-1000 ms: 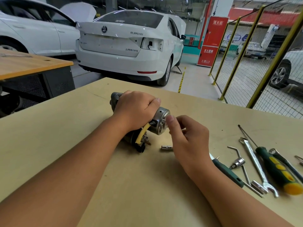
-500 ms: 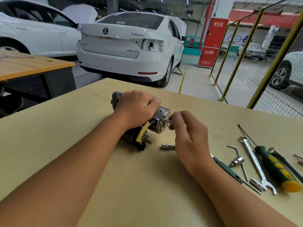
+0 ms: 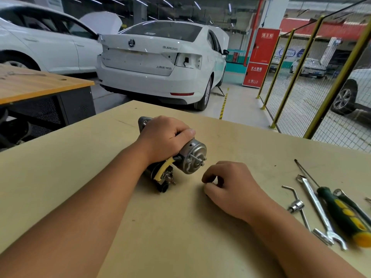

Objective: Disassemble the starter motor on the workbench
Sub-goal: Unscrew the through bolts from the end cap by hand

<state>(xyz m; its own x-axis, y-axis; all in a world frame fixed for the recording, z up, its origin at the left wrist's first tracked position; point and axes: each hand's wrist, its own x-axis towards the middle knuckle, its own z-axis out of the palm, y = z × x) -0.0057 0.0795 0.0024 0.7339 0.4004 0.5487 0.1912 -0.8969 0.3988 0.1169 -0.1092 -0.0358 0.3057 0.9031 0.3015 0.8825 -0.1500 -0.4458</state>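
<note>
- Here, on the far left, a second worktop point(image 3: 36, 85) with an orange edge stands before a white car.
- A white Skoda saloon point(image 3: 156, 63) behind reads "SUPERB" on its boot lid.
- The left hand point(image 3: 164, 137) grips the starter motor point(image 3: 190, 157), fingers curled over its body, on the pale worktop point(image 3: 80, 161).
- The right hand point(image 3: 230, 187) rests just beside the motor's end cap, fingers curled; whether they hold anything I cannot tell.
- A red cabinet point(image 3: 259, 57) bears Chinese characters and "119".
- Wrench point(image 3: 319, 209) and green-yellow screwdriver point(image 3: 341, 213) lie at the right.
</note>
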